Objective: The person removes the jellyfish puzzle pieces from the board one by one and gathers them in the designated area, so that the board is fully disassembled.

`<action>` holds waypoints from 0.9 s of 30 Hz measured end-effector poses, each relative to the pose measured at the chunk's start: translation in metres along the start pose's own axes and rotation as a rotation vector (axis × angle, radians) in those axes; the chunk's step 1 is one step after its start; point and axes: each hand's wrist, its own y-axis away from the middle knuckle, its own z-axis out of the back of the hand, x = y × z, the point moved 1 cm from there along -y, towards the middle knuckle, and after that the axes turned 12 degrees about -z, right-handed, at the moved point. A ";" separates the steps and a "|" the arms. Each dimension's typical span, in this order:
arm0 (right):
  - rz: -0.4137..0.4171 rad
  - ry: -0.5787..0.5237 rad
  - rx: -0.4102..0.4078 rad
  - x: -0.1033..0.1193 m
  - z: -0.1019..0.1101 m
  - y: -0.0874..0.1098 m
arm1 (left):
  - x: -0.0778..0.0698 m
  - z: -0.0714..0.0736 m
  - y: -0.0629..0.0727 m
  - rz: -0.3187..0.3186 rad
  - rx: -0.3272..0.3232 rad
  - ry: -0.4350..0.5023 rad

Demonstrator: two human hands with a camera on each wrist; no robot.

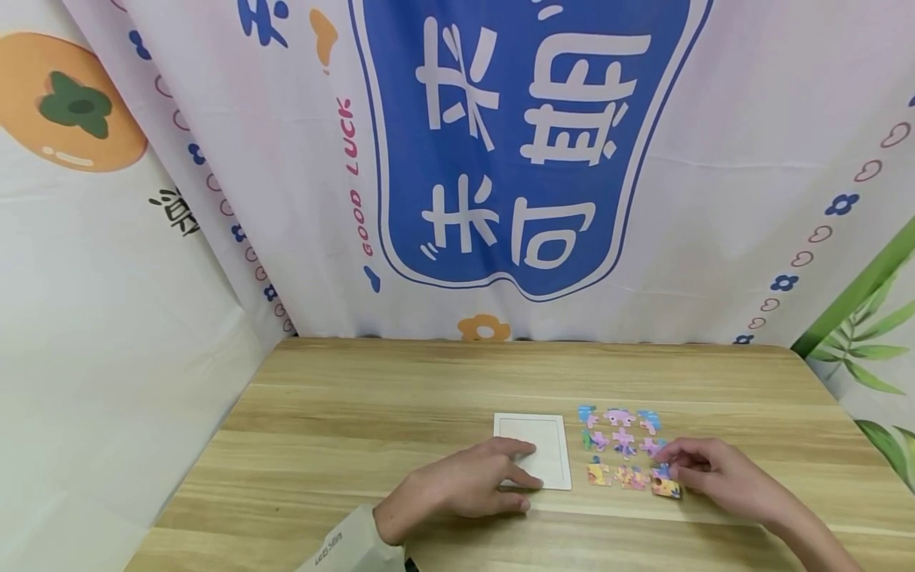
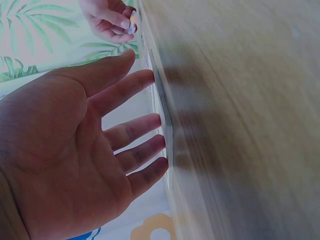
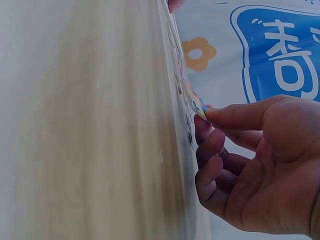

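Observation:
A white square puzzle frame (image 1: 549,453) with a thin inner outline lies flat on the table. My left hand (image 1: 488,479) rests on its left side, fingers spread and fairly straight; in the left wrist view several fingertips touch the frame's edge. To the right, jigsaw pieces (image 1: 623,442) in pink, blue and yellow lie in three loose rows with gaps between them. At the lower right of these rows, my right hand (image 1: 715,474) pinches a yellow and blue jigsaw piece (image 3: 198,106) between thumb and forefinger. The piece is tilted, and the other fingers are curled.
The wood-grain table (image 1: 343,445) runs back to a printed curtain (image 1: 715,262) with blue and white lettering. A white cloth with an orange fruit print (image 1: 71,103) hangs on the left. Green leaf prints (image 1: 872,342) show on the cloth at the right.

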 end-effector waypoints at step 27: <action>0.012 0.109 -0.105 0.002 -0.001 -0.002 | 0.001 0.000 -0.001 -0.011 -0.005 -0.007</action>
